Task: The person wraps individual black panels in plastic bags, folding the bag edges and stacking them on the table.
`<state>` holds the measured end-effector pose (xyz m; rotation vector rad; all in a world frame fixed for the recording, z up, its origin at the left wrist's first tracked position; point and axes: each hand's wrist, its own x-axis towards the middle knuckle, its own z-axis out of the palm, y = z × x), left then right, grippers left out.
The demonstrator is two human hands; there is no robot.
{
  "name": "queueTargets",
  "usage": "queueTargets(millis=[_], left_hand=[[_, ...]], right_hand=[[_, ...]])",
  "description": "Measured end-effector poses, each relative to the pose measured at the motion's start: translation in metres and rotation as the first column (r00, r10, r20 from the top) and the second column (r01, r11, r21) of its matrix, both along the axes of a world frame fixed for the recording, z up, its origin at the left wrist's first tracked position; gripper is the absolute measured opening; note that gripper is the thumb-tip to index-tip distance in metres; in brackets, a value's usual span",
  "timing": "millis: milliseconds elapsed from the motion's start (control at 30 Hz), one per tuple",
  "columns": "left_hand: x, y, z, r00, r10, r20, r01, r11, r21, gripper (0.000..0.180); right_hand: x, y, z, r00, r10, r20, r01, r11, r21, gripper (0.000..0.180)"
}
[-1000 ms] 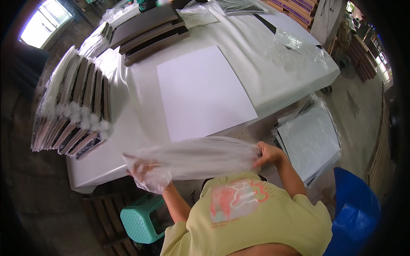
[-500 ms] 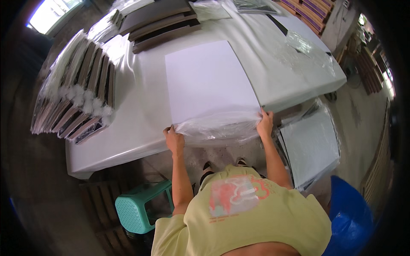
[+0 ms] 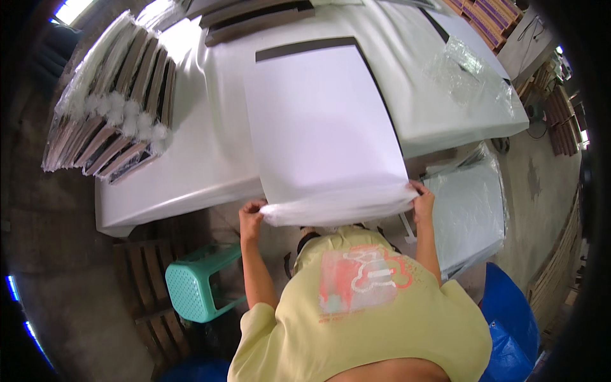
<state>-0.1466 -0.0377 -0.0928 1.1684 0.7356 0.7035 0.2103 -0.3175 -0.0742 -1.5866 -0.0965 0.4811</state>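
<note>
L hand (image 3: 251,219) + R hand (image 3: 422,202): fingers pinching opposite ends of bunched clear plastic (image 3: 337,206), 1 each. Plastic sits across near end of white sheet (image 3: 324,121), approx mid near edge of counter (image 3: 210,153), sheet end sticking out past that edge. Dark strip (image 3: 305,48) shows along sheet's far + R sides. Wrapped panels (image 3: 121,89) stacked at counter's L edge; loose film (image 3: 468,70) nr R edge.

The film (image 3: 337,209) is sheer plastic, the smooth sheet (image 3: 318,114) perhaps paper.
</note>
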Motion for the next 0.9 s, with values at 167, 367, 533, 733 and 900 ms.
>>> queueTargets(millis=[167,367,533,733,900], left_hand=[[0.014,0.002,0.035,1.0,0.015,0.012,-0.015,0.999,-0.05,0.023],[0.021,0.01,0.04,0.886,-0.15,-0.438,0.209,0.974,0.089,0.013],[0.052,0.013,0.024,0.925,-0.086,-0.37,0.144,0.98,0.134,0.015],[0.062,0.018,0.024,0.914,-0.17,-0.367,0.237,0.961,0.144,0.015],[0.067,0.024,0.021,0.918,-0.11,-0.382,0.158,0.983,0.094,0.014]], right_hand=[[0.029,-0.023,-0.029,0.934,0.352,-0.061,-0.31,0.883,0.354,0.017],[0.068,-0.041,-0.041,0.75,0.607,-0.262,-0.492,0.777,0.392,0.024],[0.058,-0.014,-0.023,0.86,0.375,-0.347,-0.198,0.871,0.449,0.02],[0.085,-0.038,-0.035,0.763,0.561,-0.32,-0.451,0.818,0.358,0.018],[0.073,-0.004,-0.001,0.838,0.437,-0.328,-0.146,0.757,0.637,0.019]])
